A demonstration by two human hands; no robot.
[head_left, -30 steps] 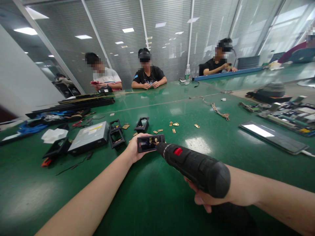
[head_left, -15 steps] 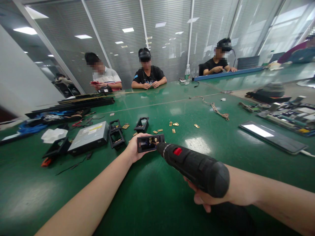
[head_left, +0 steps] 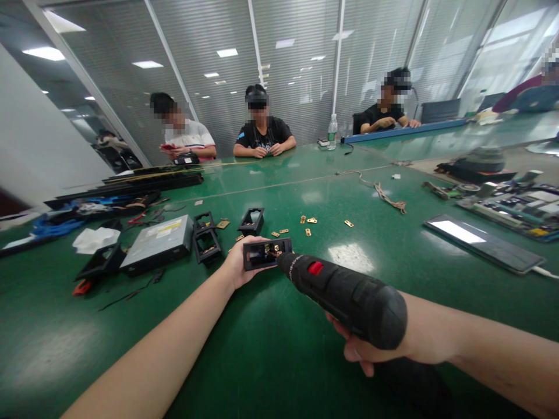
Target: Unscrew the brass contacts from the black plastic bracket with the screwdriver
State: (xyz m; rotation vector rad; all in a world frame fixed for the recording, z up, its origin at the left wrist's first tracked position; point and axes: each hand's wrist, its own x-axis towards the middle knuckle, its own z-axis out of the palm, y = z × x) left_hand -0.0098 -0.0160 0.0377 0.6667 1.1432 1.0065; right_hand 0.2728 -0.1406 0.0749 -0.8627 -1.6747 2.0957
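My left hand (head_left: 241, 262) is closed on a small black rectangular frame (head_left: 253, 258), tilted so that its hollow inside faces me. Small brass-coloured parts show within it. A black cordless drill (head_left: 349, 302) with a red switch on top is gripped in my right hand (head_left: 364, 352). Its nose points into the right side of the frame; the tip is hidden, so contact cannot be made out. Just beyond lie several loose brass plates (head_left: 308, 232) on the green table. Similar black frames (head_left: 252, 221) stand to the left of them.
A silver disc drive (head_left: 159, 241) sits on the left, near white tissue (head_left: 96, 238) and cables. On the right are a phone-like device (head_left: 483, 241) with a cable, a circuit board (head_left: 515, 203) and a bundled cord (head_left: 391, 198). A water bottle (head_left: 332, 132) and several seated people occupy the far side.
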